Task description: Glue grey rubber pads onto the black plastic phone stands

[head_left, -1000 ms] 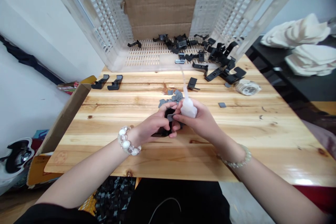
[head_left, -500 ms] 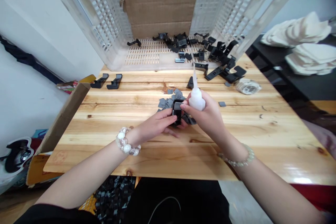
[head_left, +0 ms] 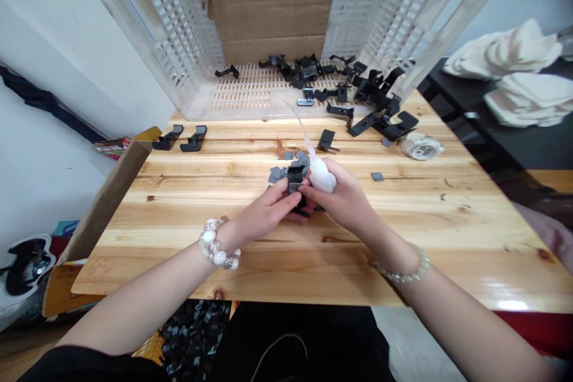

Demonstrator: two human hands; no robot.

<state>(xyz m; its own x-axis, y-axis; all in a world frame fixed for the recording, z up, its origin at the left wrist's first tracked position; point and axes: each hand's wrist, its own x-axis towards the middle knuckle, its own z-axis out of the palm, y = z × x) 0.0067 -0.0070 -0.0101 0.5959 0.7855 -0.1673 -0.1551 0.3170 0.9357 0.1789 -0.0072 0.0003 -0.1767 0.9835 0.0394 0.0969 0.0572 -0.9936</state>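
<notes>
Tilted toward the left now, the white bottle (head_left: 322, 178) has swung over from nearly upright half a second ago, and the held black clip (head_left: 295, 174) has shifted slightly left with its curved end up. Largest comes the wooden table (head_left: 156, 250), then the white crate (head_left: 268, 112) lying open toward the person at its far side, with a pile of black clips (head_left: 378, 92) in it and spilling over its right front edge. Two finished-looking clips (head_left: 194, 139) lie apart at the left, and a tape roll (head_left: 421, 147) sits at the right. Nearer, the left hand (head_left: 264, 212) has its fingers closed around the held clip, just beside the heap of grey pads (head_left: 276, 174). The right hand (head_left: 347, 197) keeps the bottle gripped in its palm, nozzle pointing away toward the crate, while its thumb reaches the clip, where a small grey face shows; whether that is a pad cannot be told for certain. To do this well, the left fingers should back the clip firmly from behind so it cannot roll, and the right thumb should press flat and evenly, squaring the edges first. The palm is best kept loose, since squeezing while pressing might force out liquid, and the long, thin nozzle should stay clear of the work.
</notes>
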